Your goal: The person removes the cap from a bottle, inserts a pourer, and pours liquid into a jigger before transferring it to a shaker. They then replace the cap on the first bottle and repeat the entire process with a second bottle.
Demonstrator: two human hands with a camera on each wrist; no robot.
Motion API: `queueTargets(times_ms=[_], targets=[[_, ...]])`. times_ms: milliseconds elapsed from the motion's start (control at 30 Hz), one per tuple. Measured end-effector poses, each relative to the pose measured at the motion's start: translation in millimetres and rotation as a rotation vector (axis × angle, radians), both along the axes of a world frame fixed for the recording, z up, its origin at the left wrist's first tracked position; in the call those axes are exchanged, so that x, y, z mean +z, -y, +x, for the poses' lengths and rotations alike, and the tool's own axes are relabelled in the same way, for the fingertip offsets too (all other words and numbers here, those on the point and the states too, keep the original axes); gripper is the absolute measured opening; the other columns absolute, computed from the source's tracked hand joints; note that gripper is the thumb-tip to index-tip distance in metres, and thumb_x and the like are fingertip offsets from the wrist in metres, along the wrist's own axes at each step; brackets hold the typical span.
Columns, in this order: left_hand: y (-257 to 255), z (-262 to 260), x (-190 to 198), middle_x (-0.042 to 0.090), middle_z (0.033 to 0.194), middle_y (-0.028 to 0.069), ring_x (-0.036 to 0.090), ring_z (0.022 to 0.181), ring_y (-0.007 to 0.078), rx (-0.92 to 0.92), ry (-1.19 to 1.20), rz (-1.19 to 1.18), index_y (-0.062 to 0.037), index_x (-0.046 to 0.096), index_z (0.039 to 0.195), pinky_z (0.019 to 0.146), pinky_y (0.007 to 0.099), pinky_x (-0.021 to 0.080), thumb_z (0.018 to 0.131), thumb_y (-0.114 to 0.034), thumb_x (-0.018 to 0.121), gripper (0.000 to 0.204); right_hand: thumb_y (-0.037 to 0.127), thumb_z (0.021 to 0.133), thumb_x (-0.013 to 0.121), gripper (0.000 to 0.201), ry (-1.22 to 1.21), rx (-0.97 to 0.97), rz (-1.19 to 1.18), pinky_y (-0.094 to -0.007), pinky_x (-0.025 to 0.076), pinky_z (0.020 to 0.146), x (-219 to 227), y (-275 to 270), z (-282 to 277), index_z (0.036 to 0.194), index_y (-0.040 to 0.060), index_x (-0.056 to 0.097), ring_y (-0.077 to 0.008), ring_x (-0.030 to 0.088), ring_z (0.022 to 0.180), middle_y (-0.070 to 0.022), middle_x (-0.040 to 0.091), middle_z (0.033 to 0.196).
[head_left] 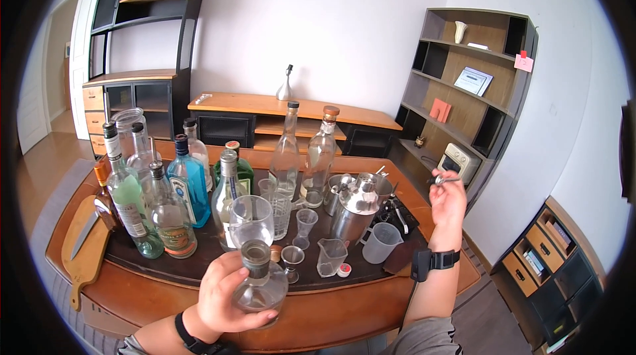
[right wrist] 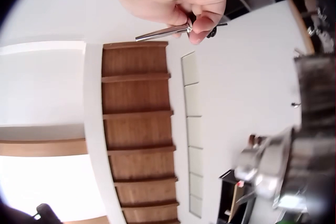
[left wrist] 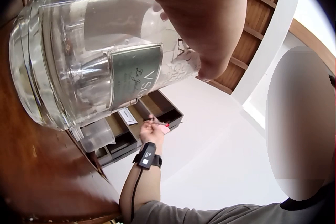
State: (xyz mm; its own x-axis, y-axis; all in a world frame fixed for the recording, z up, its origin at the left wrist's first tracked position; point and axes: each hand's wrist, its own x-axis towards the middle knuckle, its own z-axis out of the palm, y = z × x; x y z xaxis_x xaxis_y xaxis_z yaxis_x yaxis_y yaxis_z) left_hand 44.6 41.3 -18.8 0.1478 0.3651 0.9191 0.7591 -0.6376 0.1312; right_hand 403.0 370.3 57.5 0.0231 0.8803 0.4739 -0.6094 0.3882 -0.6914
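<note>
My left hand (head_left: 222, 295) grips a clear glass bottle (head_left: 264, 296) near the table's front edge, fingers round its upper part. Its neck points up toward the head camera, and the left wrist view shows a green-grey label (left wrist: 137, 74) with "VSO" legible. Raised at the right, my right hand (head_left: 448, 199) pinches a pour spout (right wrist: 164, 33) with a slim metal tube and a dark lower part, well apart from the bottle. Just behind the bottle stand a round stemmed glass (head_left: 252, 212) and a metal jigger (head_left: 292, 259).
Several liquor bottles (head_left: 180, 182) crowd the left and middle of the dark mat. A metal shaker (head_left: 353, 212), plastic measuring jug (head_left: 382, 243), small pitcher (head_left: 331, 259) and red-white cap (head_left: 344, 270) stand to the right. A knife (head_left: 85, 236) lies on a cutting board (head_left: 83, 265) at far left.
</note>
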Motion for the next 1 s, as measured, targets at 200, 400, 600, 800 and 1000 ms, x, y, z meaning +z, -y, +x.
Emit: queueTargets(times_ms=[200,400,600,800,1000], targets=[[-2,-4,-9,0.059,0.119,0.0237,0.061,0.103,0.039,0.01,0.007,-0.032,-0.0065,0.037,0.142,0.086,0.0481,0.049,0.068,-0.04,0.089,0.096,-0.001,0.089,0.048,0.015,0.176,-0.021,-0.481,-0.0275,0.044,0.047,-91,-78,42,0.097,0.0043,0.06,-0.0162,0.057,0.054,-0.0172,0.071,0.093],[-4,-8,-25,0.053,0.127,0.0248,0.057,0.11,0.039,-0.043,0.066,-0.06,-0.0094,0.034,0.146,0.09,0.0498,0.047,0.07,-0.042,0.087,0.098,0.0,0.09,0.048,0.016,0.431,0.031,-0.59,-0.0265,0.044,0.047,-88,-71,39,0.096,0.0053,0.061,-0.0138,0.054,0.051,-0.0159,0.072,0.091],[-4,-9,-27,0.051,0.129,0.0243,0.056,0.112,0.0389,-0.048,0.063,-0.064,-0.0092,0.032,0.148,0.092,0.0499,0.047,0.07,-0.042,0.086,0.1,-0.001,0.088,0.047,0.016,0.488,-0.002,-0.597,-0.0254,0.043,0.046,-94,-70,39,0.09,0.0077,0.061,-0.0122,0.05,0.048,-0.0133,0.072,0.091],[-3,-10,-25,0.052,0.128,0.0244,0.056,0.112,0.0392,-0.035,0.044,-0.064,-0.008,0.033,0.147,0.092,0.0498,0.046,0.069,-0.042,0.087,0.1,-0.004,0.085,0.046,0.021,0.587,-0.084,-0.597,-0.0279,0.045,0.047,-95,-72,38,0.092,0.0062,0.063,-0.0164,0.057,0.052,-0.0073,0.066,0.078],[-5,-10,-27,0.052,0.128,0.0239,0.056,0.111,0.0389,-0.049,0.056,-0.057,-0.0074,0.033,0.146,0.092,0.0497,0.047,0.069,-0.041,0.087,0.1,0.001,0.084,0.056,0.01,0.762,-0.165,-0.532,-0.0291,0.048,0.048,-96,-72,33,0.089,0.004,0.064,-0.0188,0.06,0.053,-0.0062,0.062,0.075]])
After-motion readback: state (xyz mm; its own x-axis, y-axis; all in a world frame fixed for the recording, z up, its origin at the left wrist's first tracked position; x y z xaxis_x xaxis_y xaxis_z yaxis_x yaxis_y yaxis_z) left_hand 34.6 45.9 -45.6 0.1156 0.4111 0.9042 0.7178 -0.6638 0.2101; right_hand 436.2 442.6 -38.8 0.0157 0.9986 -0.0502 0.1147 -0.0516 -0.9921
